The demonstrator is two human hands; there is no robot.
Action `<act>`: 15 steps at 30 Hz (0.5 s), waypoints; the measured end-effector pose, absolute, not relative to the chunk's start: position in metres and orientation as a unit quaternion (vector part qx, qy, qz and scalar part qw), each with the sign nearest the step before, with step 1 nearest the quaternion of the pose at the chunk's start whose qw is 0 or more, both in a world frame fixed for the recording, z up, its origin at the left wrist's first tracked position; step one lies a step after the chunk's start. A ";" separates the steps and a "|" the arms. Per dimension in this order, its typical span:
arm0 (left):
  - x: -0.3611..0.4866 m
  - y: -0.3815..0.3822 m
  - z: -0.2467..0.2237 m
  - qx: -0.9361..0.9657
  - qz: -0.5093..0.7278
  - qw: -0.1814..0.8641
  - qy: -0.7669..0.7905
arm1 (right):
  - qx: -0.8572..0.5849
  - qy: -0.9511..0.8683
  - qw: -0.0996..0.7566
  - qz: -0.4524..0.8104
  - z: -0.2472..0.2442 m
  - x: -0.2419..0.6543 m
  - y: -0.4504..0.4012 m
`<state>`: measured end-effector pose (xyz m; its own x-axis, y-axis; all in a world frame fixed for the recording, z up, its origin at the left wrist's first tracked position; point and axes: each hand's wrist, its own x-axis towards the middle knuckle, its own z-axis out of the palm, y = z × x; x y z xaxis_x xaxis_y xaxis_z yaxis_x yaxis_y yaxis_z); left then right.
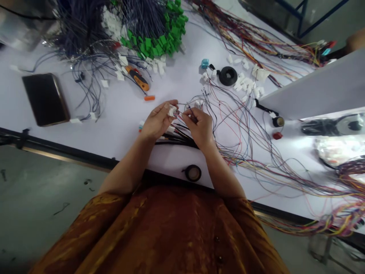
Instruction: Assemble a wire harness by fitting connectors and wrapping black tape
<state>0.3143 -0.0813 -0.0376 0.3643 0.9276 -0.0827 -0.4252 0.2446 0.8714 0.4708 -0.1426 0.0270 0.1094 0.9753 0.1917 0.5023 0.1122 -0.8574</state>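
My left hand (158, 120) holds a small white plastic wire connector (172, 110) between thumb and fingertips. My right hand (199, 127) is just beside it, its fingertips pinched on a thin dark wire (192, 115) close to the connector. A bundle of black wires (176, 136) runs out from under my hands. Loose multicoloured thin wires (236, 131) spread across the white table (122, 118) to the right. My fingers hide the point where the wire meets the connector.
Heaps of wire harnesses with green and white connectors (154, 42) lie at the far side. Nearby are a dark tablet (45, 99), an orange-handled screwdriver (138, 78), and black tape rolls (193, 173). A white panel (313, 85) rises at right, beyond the table's front edge.
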 end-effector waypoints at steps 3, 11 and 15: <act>0.314 -0.082 -0.039 0.412 0.469 0.713 0.319 | -0.623 -0.609 0.431 0.236 0.025 0.470 -0.146; 0.314 -0.082 -0.038 0.444 0.471 0.692 0.320 | -0.648 -0.626 0.399 0.171 0.021 0.466 -0.150; 0.315 -0.082 -0.039 0.441 0.466 0.693 0.329 | -0.656 -0.634 0.378 0.158 0.020 0.465 -0.153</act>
<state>0.3145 -0.0824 -0.0390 0.3504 0.9355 -0.0450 -0.3560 0.1774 0.9175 0.4653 -0.1531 0.0197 0.1466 0.9511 0.2718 0.7132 0.0888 -0.6953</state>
